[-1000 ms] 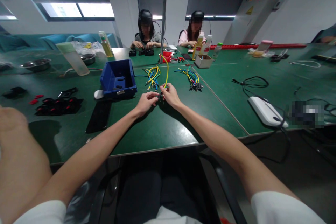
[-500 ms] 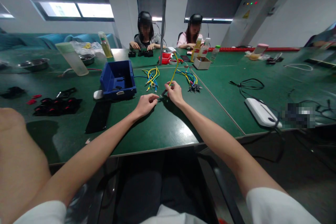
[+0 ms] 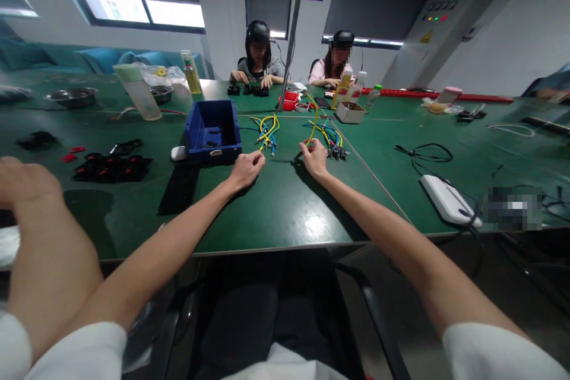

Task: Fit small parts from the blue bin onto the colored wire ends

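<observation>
My right hand (image 3: 314,157) pinches a yellow wire (image 3: 316,117) near its lower end, where a dark piece sticks out below the fingertips. The wire's free length curves upward and away. My left hand (image 3: 247,170) has its thumb and finger pinched at the near end of a yellow wire in the left wire bundle (image 3: 268,130), which also holds blue and green wires with metal end lugs. Just beyond my right hand lies another bundle of coloured wires (image 3: 332,138) with dark ends.
Left of my left hand are a blue bin (image 3: 215,151) with small black parts, a white mouse (image 3: 179,153), a black phone (image 3: 178,191) and black-and-red parts (image 3: 111,168). A co-worker's arm (image 3: 53,219) reaches in at far left. A white power bank (image 3: 447,199) lies right.
My hands have moved apart. The left has left the dark piece at the right hand's wire and reached the left bundle; the right still holds its yellow wire. The whole view has shifted slightly.
</observation>
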`<state>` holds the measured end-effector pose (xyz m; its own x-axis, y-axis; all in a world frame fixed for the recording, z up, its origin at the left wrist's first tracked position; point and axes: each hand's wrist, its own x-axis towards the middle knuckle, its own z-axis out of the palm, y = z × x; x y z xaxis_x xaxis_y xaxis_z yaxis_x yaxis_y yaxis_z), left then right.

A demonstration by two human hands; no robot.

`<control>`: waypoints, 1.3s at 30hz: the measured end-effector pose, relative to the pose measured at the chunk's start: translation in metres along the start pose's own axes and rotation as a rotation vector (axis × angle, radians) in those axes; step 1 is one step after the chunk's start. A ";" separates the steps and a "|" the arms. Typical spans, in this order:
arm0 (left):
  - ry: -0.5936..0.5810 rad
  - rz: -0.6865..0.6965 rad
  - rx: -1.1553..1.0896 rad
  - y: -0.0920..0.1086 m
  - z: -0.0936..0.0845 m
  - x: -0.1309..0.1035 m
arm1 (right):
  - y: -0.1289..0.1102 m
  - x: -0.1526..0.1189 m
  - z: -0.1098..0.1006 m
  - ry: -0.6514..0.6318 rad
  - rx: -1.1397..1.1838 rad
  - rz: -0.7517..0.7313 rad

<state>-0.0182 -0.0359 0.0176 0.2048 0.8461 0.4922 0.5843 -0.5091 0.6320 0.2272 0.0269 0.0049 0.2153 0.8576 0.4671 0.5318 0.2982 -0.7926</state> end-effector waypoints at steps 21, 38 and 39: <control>0.215 -0.453 0.832 -0.023 -0.040 0.020 | 0.029 0.033 -0.041 0.085 -0.274 -0.094; -0.025 -0.463 0.942 -0.025 -0.060 0.029 | 0.045 0.052 -0.066 0.107 -0.477 -0.021; -0.011 -0.454 0.931 -0.024 -0.059 0.028 | 0.044 0.052 -0.068 0.113 -0.496 -0.016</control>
<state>-0.0725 -0.0096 0.0518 -0.1821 0.9315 0.3148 0.9831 0.1783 0.0412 0.3172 0.0563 0.0211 0.2765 0.7960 0.5385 0.8549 0.0521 -0.5161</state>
